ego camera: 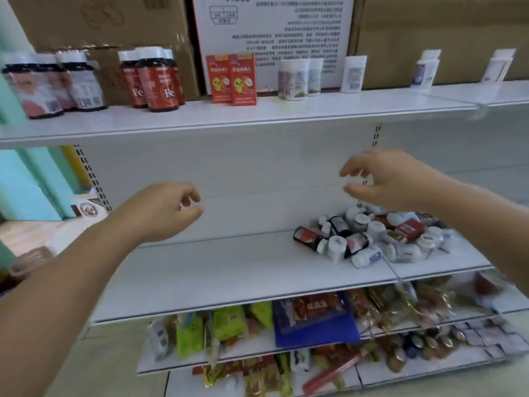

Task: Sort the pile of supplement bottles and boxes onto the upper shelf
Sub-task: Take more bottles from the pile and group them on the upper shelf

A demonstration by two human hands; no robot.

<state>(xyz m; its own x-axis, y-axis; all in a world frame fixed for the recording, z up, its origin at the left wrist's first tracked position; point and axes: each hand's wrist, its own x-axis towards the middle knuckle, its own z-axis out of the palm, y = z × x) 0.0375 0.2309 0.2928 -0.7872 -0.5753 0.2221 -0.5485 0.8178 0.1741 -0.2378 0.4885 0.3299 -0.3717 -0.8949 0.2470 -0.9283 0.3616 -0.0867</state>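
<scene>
The pile (372, 239) of bottles and boxes lies at the right of the middle shelf (229, 267), below the upper shelf (315, 110). Our left hand (163, 210) and right hand (383, 179) hover empty, fingers loosely curled, the right above the pile. We judge the bottles light, stiff and smooth, best gripped round the body. Labels are blurred, and our right wrist hides the pile's far side.
</scene>
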